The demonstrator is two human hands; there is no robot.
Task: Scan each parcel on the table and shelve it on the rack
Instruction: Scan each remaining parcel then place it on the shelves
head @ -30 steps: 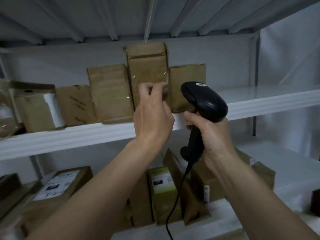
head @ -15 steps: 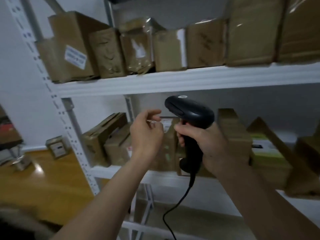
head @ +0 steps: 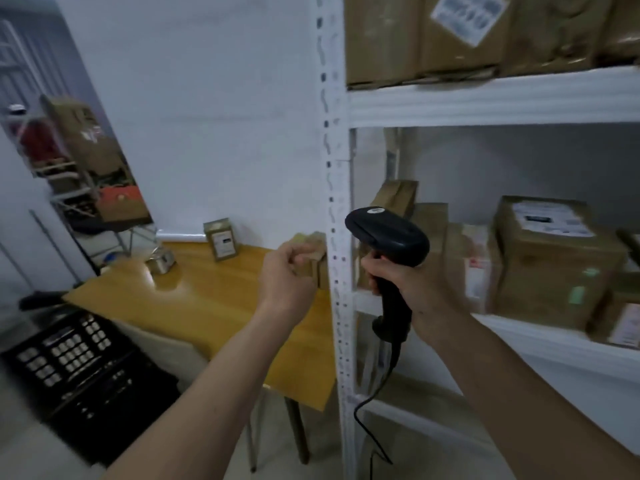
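The right hand (head: pixel 412 282) is gripping the handle of a black scanner (head: pixel 388 237), its cord hanging down in front of the rack (head: pixel 337 237). The left hand (head: pixel 287 271) is hovering over the wooden table (head: pixel 194 299) with fingers curled, holding nothing that can be made out. A brown parcel (head: pixel 311 258) is lying at the hand's two o'clock, partly hidden behind its knuckles; another small parcel (head: pixel 221 239) is standing at ten o'clock, well apart.
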